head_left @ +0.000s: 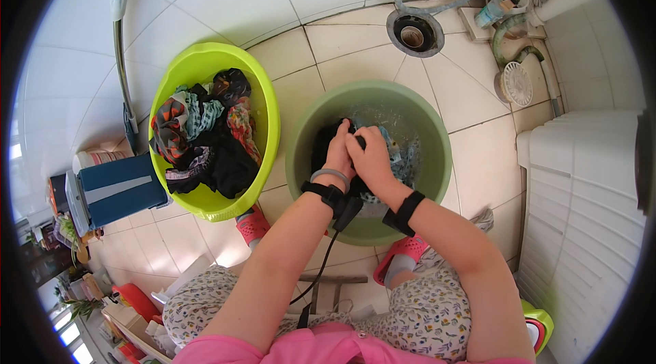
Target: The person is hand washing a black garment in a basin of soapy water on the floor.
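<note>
My left hand point(339, 152) and my right hand point(369, 156) press together above the middle of a sage-green basin point(438, 149). Both are closed on a black garment point(322, 148), a dark bunch of which shows between the fingers. More of its black cloth lies against the left side of the basin. Water with some bubbles fills the bottom, and light blue patterned cloth point(408, 157) lies wet to the right of my hands. My hands hide most of the gripped fabric. Each wrist wears a black strap.
On the left, a lime-green tub point(271, 115) holds several crumpled garments. A floor drain point(413, 35) with a grey hose is beyond the basin. A white ribbed plastic unit point(581, 193) stands at the right. A blue box point(117, 190) and a mop pole point(121, 50) are far left.
</note>
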{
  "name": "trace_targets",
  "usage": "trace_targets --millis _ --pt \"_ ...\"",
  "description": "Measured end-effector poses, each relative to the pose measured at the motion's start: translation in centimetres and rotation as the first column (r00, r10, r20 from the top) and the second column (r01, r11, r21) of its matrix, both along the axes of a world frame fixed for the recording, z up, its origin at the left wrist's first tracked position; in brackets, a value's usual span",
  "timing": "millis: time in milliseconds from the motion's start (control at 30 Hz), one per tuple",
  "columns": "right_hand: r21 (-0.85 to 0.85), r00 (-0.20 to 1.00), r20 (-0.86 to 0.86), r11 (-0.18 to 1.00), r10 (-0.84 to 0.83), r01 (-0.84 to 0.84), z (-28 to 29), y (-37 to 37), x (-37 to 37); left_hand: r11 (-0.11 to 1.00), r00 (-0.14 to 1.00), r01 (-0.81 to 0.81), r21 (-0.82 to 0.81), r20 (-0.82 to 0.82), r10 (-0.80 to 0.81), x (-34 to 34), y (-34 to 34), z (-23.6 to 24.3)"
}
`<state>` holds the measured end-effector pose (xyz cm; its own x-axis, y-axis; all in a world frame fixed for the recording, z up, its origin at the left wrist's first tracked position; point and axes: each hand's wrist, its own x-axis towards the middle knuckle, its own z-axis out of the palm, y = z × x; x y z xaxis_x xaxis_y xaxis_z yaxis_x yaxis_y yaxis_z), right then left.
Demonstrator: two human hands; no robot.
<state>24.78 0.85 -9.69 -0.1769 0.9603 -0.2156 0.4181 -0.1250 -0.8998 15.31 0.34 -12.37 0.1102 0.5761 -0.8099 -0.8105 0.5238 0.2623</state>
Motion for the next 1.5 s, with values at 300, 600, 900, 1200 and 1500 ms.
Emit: trace_targets --millis 300,600,900,1200,1500 --pt "-0.126 0.982 -0.186 0.992 -0.040 0.017 -2.5 -1.2 1.6 0.997 0.939 -0.082 -0.016 -0.335 0.072 0.7 0.5 -1.0" --pt "-0.008 0.982 -0.043 0.983 -0.186 0.186 -3.6 0.8 2.8 0.995 0.963 -0.086 0.047 -0.252 0.095 3.3 -0.3 1.0" --pt "0.130 0.983 0.180 0.989 0.045 -0.069 -4.9 3.5 6.0 0.975 0.950 -0.158 0.156 -0.245 0.193 2.5 -0.3 0.0" --pt "0.230 0.695 0.687 0.843 0.213 -0.486 -9.2 1.7 7.5 0.990 0.911 0.014 -0.139 -0.406 -0.070 1.5 2.8 -5.9" --pt "-0.104 0.914 0.378 0.987 0.150 -0.119 -9.0 3.0 7.9 0.974 0.964 -0.101 -0.201 -0.260 0.047 1.8 2.2 -6.8"
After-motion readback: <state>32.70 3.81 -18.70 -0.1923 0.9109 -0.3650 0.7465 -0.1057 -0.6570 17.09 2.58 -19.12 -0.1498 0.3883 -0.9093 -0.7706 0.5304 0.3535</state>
